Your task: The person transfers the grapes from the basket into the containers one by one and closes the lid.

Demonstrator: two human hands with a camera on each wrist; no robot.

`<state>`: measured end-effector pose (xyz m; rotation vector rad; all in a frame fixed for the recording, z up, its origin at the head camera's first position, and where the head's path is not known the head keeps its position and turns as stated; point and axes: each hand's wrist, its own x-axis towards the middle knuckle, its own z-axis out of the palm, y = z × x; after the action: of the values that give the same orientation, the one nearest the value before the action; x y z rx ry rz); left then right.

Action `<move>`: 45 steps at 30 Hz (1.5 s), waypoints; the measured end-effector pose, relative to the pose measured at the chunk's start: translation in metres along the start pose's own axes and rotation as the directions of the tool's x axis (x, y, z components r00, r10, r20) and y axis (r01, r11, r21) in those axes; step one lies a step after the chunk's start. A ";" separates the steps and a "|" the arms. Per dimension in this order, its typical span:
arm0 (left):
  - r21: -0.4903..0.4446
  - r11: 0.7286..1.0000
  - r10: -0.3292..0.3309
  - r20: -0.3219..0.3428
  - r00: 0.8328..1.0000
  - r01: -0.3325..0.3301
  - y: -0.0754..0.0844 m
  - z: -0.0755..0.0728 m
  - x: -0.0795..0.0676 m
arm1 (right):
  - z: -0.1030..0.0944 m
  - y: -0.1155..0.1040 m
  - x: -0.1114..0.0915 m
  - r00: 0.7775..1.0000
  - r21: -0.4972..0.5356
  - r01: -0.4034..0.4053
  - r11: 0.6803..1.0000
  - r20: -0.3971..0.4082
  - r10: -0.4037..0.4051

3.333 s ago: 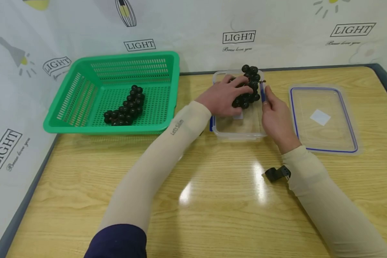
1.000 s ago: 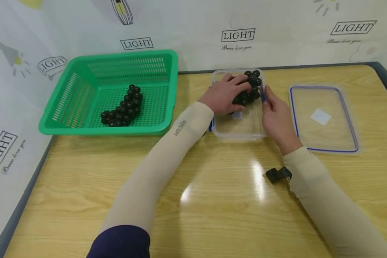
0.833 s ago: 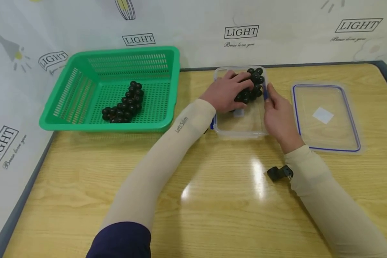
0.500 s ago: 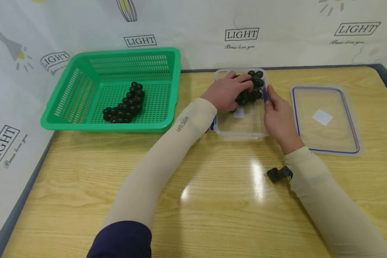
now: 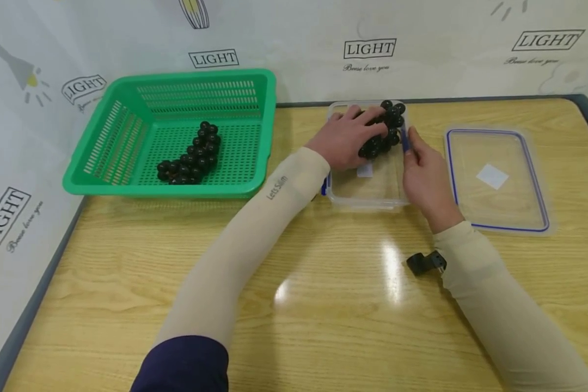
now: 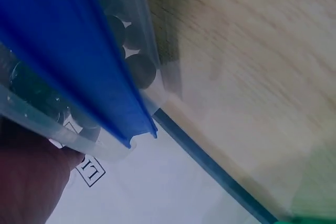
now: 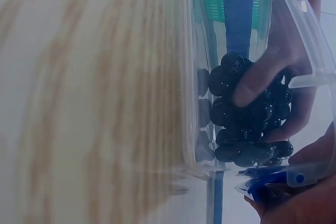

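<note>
With the left hand (image 5: pixel 345 142), curled round a dark grape bunch (image 5: pixel 391 136) inside the clear box (image 5: pixel 362 202), near the far edge of the table (image 5: pixel 323 305). With the right hand (image 5: pixel 426 179), contact at the box's right wall; pinching or merely touching, cannot tell. Just right, toward the far right corner, a flat lid (image 5: pixel 497 207). Toward the far left corner, a green basket (image 5: pixel 166 190) with a second bunch (image 5: pixel 193 160). Between basket and box, a narrow strip of wood; toward the near edge, a broad stretch.

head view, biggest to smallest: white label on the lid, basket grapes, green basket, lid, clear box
1. Green basket
2. Lid and clear box: too alike to rank
3. Basket grapes
4. White label
</note>
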<state>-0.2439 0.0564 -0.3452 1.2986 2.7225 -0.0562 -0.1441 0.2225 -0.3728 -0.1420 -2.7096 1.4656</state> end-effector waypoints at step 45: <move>-0.335 0.876 -0.345 0.071 0.936 0.348 -0.064 -0.098 -0.161 | 0.004 -0.001 -0.001 1.000 -0.019 -0.023 1.000 0.010 0.023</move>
<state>-0.2030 -0.0996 -0.2284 0.7068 2.7570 0.3637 -0.1434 0.2187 -0.3736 -0.1680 -2.7396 1.4506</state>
